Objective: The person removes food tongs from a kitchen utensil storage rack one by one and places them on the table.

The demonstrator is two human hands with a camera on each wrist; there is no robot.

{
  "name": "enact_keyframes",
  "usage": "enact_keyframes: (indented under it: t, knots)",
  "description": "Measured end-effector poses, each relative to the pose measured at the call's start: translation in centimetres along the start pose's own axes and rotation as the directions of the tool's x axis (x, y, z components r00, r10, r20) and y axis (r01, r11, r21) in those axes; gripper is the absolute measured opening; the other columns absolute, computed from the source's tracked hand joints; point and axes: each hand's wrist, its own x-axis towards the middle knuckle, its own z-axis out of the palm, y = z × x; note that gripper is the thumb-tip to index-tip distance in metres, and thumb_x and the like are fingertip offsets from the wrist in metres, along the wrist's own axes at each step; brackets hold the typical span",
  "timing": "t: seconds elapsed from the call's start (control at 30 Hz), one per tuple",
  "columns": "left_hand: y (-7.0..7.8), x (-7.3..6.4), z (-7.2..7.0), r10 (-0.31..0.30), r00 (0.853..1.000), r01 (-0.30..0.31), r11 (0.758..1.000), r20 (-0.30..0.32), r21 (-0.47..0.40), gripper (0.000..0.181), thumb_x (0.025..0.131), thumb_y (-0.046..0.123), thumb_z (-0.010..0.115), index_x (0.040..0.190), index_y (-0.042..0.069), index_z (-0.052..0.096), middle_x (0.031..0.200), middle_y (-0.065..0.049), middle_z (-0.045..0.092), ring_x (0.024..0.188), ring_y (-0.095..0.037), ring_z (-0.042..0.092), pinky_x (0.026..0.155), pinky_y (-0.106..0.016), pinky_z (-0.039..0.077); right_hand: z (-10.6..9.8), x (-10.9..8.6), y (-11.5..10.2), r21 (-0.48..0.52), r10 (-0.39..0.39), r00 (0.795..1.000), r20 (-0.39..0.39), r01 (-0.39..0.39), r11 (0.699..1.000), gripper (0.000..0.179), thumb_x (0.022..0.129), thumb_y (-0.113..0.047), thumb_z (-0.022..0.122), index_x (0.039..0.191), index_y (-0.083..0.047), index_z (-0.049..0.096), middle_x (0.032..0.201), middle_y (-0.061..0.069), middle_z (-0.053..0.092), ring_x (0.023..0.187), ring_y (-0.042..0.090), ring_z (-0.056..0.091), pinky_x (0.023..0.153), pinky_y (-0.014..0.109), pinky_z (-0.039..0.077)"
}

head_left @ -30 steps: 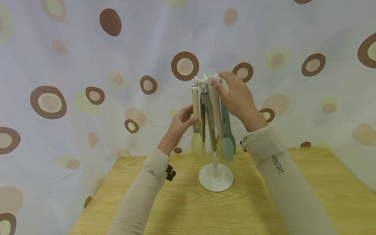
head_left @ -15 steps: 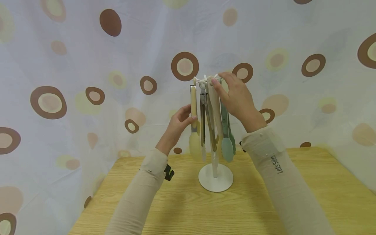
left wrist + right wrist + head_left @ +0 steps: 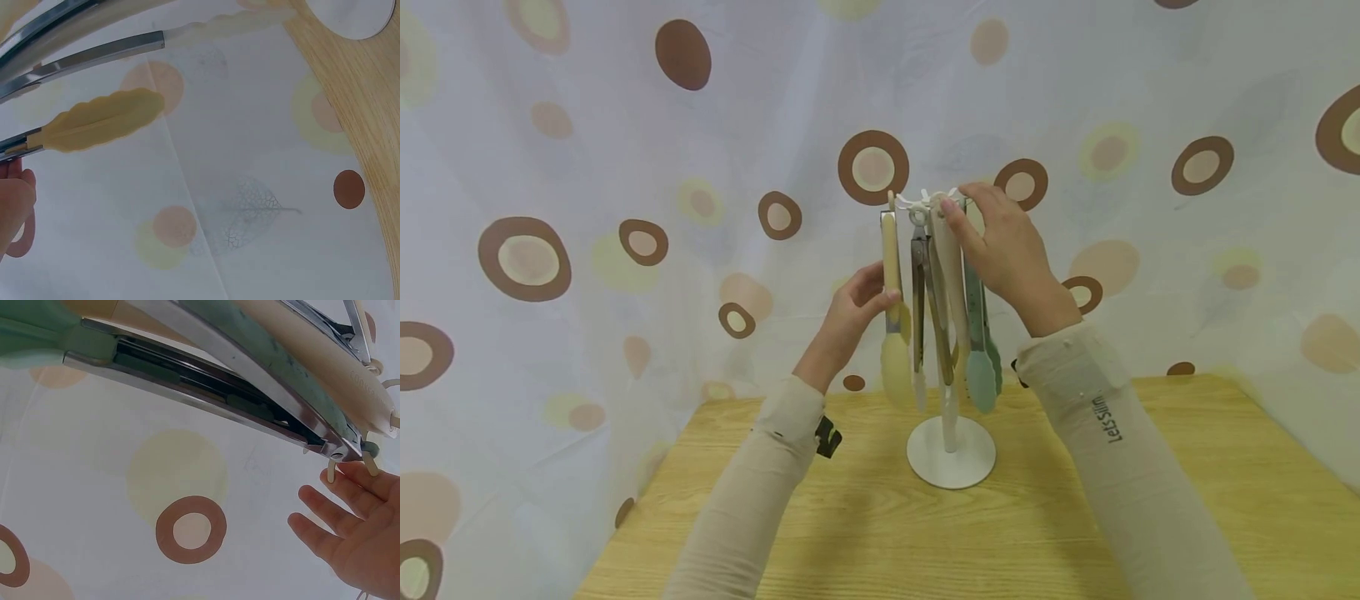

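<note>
In the head view my left hand (image 3: 853, 312) pinches the handle of yellow tongs (image 3: 895, 367), thumb in front and fingers behind. The tongs hang upright, their top loop close by the left hook of a white utensil stand (image 3: 951, 467). The left wrist view shows one scalloped tong head (image 3: 103, 122) and part of that hand. My right hand (image 3: 1006, 242) grips the stand's hooked top with thumb and fingertips, its other fingers spread in the right wrist view. Green tongs (image 3: 981, 379) hang just below it, beside a beige-handled utensil (image 3: 951, 275).
Metal-armed tongs (image 3: 919, 300) with a grey ring hang at the stand's front, close to the yellow pair. The round base stands on a wooden table (image 3: 850, 533). A patterned curtain (image 3: 775, 108) rises behind it.
My left hand has moved a little left and slightly up with the yellow tongs, widening the gap to the metal-armed pair. The right hand stays at the stand's top.
</note>
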Motion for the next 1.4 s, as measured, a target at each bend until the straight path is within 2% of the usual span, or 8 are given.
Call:
enact_keyframes:
  t: [0.1,0.53,0.73,1.0,1.2,1.4]
  knots:
    - [0.2,0.0,-0.1,0.014,1.000,-0.014,1.000,-0.002,0.000,0.059,0.088,0.020,0.060,0.143,0.006,0.042,0.131,-0.012,0.054,0.114,-0.017,0.053,0.106,-0.040,0.037,0.0,0.1,0.1,-0.001,-0.006,1.000,-0.002,0.006,1.000,0.063,0.101,-0.050,0.036,0.144,-0.005,0.040,0.149,0.014,0.037,0.139,0.032,0.032,0.112,0.049,0.026]
    - [0.4,-0.2,-0.5,0.009,1.000,-0.009,1.000,-0.016,0.012,0.058,0.090,0.018,0.060,0.143,0.006,0.041,0.137,-0.013,0.050,0.125,-0.022,0.047,0.107,-0.042,0.036,0.0,0.0,0.0,0.000,0.003,1.000,0.008,-0.003,1.000,0.063,0.101,-0.050,0.035,0.144,-0.005,0.040,0.150,0.014,0.037,0.139,0.032,0.032,0.111,0.049,0.026]
    - [0.8,-0.6,-0.5,-0.007,0.998,0.009,1.000,-0.055,0.028,0.060,0.087,0.021,0.063,0.143,0.008,0.042,0.139,-0.009,0.049,0.133,-0.018,0.041,0.111,-0.039,0.030,-0.1,0.0,0.0,0.000,0.001,1.000,0.009,-0.001,1.000,0.063,0.101,-0.050,0.036,0.144,-0.005,0.040,0.149,0.014,0.037,0.139,0.032,0.032,0.111,0.049,0.026]
    - [1.5,-1.1,-0.7,-0.036,0.994,0.040,0.998,-0.104,0.037,0.059,0.088,0.016,0.064,0.142,0.007,0.043,0.141,-0.008,0.048,0.134,-0.019,0.040,0.111,-0.038,0.030,-0.1,0.0,0.0,0.001,-0.007,1.000,0.011,0.007,1.000,0.062,0.101,-0.050,0.036,0.144,-0.005,0.040,0.149,0.014,0.037,0.138,0.033,0.032,0.111,0.050,0.026]
    - [2.0,-1.4,-0.7,-0.076,0.984,0.086,0.995,-0.164,0.059,0.056,0.089,0.013,0.066,0.139,0.004,0.044,0.133,-0.012,0.051,0.125,-0.025,0.049,0.105,-0.041,0.037,-0.4,0.0,-0.1,-0.003,0.001,1.000,0.022,-0.001,1.000,0.065,0.100,-0.052,0.035,0.145,-0.005,0.039,0.150,0.014,0.037,0.138,0.033,0.032,0.111,0.051,0.026]
    - [2.0,-1.9,-1.2,-0.123,0.962,0.147,0.986,-0.244,0.082,0.055,0.088,0.013,0.069,0.137,0.003,0.045,0.129,-0.012,0.052,0.120,-0.024,0.049,0.104,-0.038,0.038,-0.4,-0.1,-0.2,0.009,0.007,0.999,0.032,-0.007,1.000,0.064,0.100,-0.052,0.035,0.145,-0.006,0.039,0.150,0.013,0.036,0.139,0.032,0.032,0.111,0.051,0.026]
